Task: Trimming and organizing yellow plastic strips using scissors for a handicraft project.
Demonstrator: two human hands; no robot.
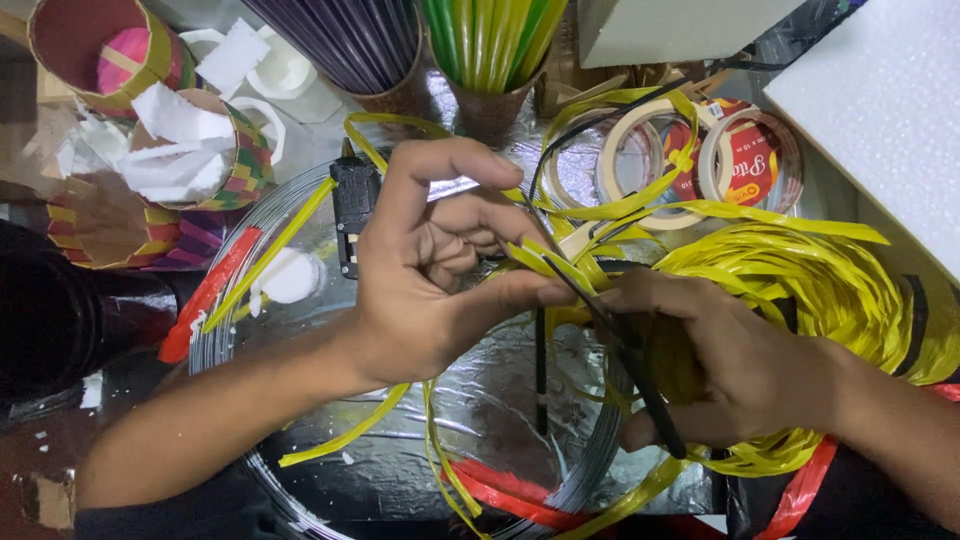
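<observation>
My left hand (440, 270) pinches folded yellow plastic strips (545, 262) between thumb and fingers at the middle of the view. My right hand (700, 365) grips a thin black stick (640, 385) and rests against a coiled bundle of yellow strip (830, 290). Both hands meet at the folded strip ends. More loose yellow strips (350, 430) trail down across the silver foil surface (490, 400).
Woven colourful baskets (215, 150) with white scraps stand at upper left. Cups of purple sticks (350, 40) and green sticks (490, 40) are at the top. Tape rolls (735, 160), a white foam board (880, 100), red strips (210, 290), a wire coil (215, 340) and a black tool (352, 205) lie around.
</observation>
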